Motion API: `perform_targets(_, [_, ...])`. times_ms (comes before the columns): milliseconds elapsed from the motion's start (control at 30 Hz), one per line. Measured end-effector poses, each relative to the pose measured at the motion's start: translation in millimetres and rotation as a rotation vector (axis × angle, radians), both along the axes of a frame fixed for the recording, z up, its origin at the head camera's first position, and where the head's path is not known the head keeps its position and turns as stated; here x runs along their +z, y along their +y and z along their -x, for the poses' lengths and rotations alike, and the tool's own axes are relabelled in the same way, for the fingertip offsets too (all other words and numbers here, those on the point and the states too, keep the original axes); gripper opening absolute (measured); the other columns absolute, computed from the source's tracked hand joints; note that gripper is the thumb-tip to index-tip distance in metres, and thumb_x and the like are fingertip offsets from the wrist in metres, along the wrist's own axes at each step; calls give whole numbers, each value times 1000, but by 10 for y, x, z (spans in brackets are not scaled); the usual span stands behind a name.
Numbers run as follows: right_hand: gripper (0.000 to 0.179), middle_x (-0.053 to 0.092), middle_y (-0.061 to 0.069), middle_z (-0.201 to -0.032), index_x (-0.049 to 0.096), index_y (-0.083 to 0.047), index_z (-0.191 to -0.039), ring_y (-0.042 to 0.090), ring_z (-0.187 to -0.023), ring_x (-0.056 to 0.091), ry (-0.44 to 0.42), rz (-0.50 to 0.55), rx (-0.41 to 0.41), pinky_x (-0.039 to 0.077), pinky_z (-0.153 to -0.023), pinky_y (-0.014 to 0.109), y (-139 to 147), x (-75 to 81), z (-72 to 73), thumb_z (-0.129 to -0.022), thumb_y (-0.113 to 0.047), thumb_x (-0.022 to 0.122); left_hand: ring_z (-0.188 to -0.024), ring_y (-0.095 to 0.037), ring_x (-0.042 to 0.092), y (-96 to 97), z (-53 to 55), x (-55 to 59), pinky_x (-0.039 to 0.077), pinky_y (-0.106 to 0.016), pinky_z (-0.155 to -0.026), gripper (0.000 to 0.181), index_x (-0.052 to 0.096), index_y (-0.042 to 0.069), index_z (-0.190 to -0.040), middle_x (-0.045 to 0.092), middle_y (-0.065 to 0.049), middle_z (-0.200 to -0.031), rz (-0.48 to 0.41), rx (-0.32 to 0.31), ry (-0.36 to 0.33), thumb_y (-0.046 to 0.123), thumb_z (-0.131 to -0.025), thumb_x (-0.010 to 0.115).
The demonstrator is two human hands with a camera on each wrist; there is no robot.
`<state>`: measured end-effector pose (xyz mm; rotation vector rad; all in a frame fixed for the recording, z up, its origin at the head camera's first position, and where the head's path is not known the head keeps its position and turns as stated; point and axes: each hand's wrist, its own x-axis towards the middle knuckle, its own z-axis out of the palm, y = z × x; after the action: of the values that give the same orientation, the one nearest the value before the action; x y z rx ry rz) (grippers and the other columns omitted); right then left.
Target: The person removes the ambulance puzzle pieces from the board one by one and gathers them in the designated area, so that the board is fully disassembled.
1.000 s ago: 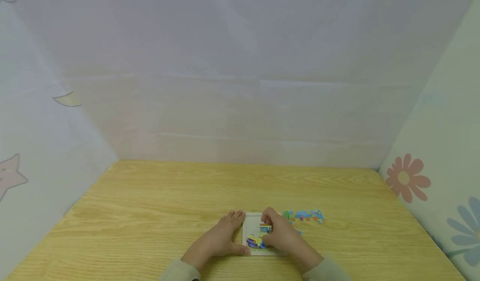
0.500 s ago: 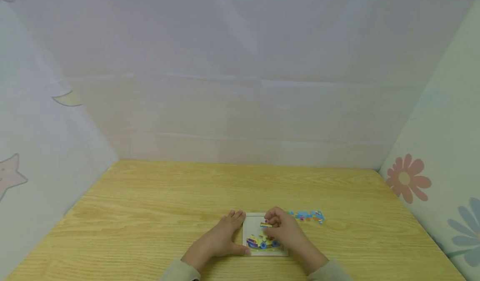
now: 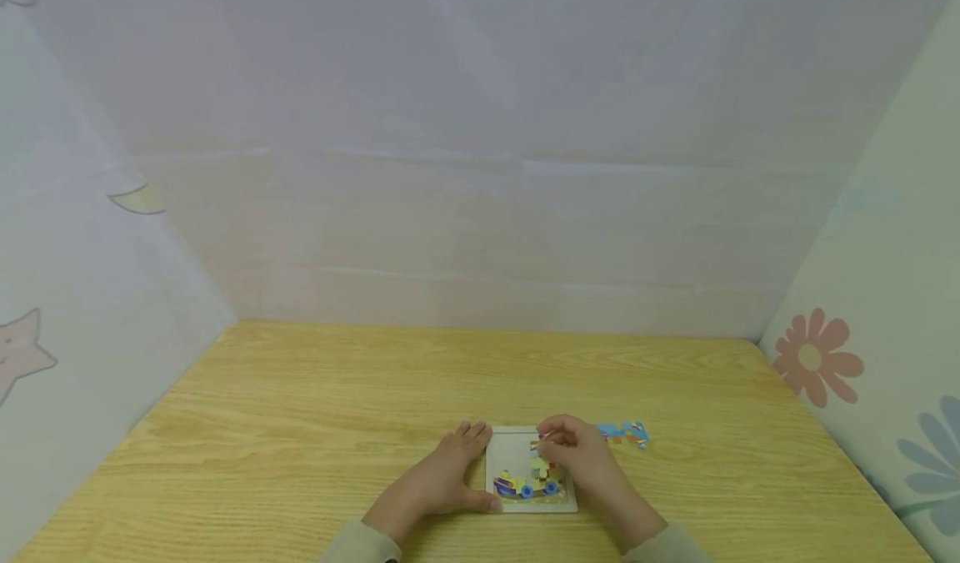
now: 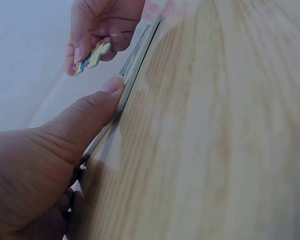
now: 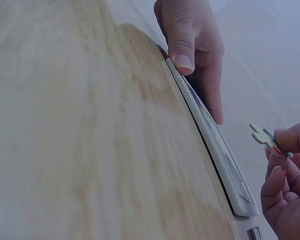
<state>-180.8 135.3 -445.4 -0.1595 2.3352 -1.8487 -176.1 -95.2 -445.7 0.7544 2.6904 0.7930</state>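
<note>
A shallow puzzle tray [image 3: 510, 448] with a pale rim lies on the table. Along its lower part, fitted pieces [image 3: 525, 488] show a vehicle with blue wheels. My left hand [image 3: 447, 471] rests against the tray's left side, its thumb [image 4: 97, 107] pressing the near corner and its fingers reaching the far one. Over the tray's right part, my right hand [image 3: 588, 463] pinches a yellow, red and blue puzzle piece [image 4: 96, 56] between thumb and fingers. In the right wrist view the piece [image 5: 266, 137] is tilted and held clear of the tray.
Several loose blue and orange puzzle pieces [image 3: 628, 434] lie beyond the right hand, partly hidden by it. Another small piece [image 5: 254, 233] shows beside the tray in the right wrist view. The wood-grain table [image 3: 300, 413] is bounded by pale curtains at the back and sides.
My right hand has drifted right with the pinched piece, which has turned from lying level to standing on end. More of the fitted wheels now shows. The left hand has stayed put.
</note>
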Motion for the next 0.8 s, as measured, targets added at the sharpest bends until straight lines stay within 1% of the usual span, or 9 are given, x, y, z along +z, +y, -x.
perform_targets(167, [29,60,4,-82,59,4,-107,13,-67,54,-22,31,-32,44,-54,17,42,-1,-19,-81,-8,66,-140,-38,15,2,-4,5,15,-53,-113,101,28,0,-144,24,-17,-151,3,4,-5,53,-70,72])
perform_targets(267, [30,61,4,-81,60,3,-108,13,-66,54,-16,31,-63,44,-53,18,70,-2,-30,-81,-9,67,-140,-37,15,3,-7,11,15,-52,-113,101,28,0,-144,23,-17,-151,7,7,-7,53,-70,72])
perform_targets(400, [31,63,5,-84,60,1,-109,14,-71,57,-16,4,-84,48,-57,21,130,-19,-31,-82,-11,67,-140,-37,14,3,-8,16,14,-52,-114,102,27,1,-144,22,-16,-152,17,9,-10,53,-70,72])
perform_targets(467, [31,62,5,-84,60,1,-110,14,-72,57,-30,11,-93,49,-58,21,163,-33,-29,-82,-11,67,-140,-36,14,3,-10,16,14,-51,-114,102,27,1,-145,22,-15,-152,20,10,-12,54,-69,72])
perform_targets(567, [31,61,5,-83,60,1,-109,14,-69,55,-45,31,-110,48,-56,20,211,-47,-33,-81,-8,67,-140,-36,14,3,-10,18,14,-51,-114,103,27,1,-145,22,-15,-152,22,9,-10,54,-69,72])
perform_targets(800, [29,60,5,-84,61,2,-107,14,-72,56,-60,43,-156,50,-61,22,285,-27,-49,-81,-7,67,-140,-36,14,-2,-6,18,14,-51,-114,102,27,1,-145,22,-15,-152,21,3,-10,54,-69,71])
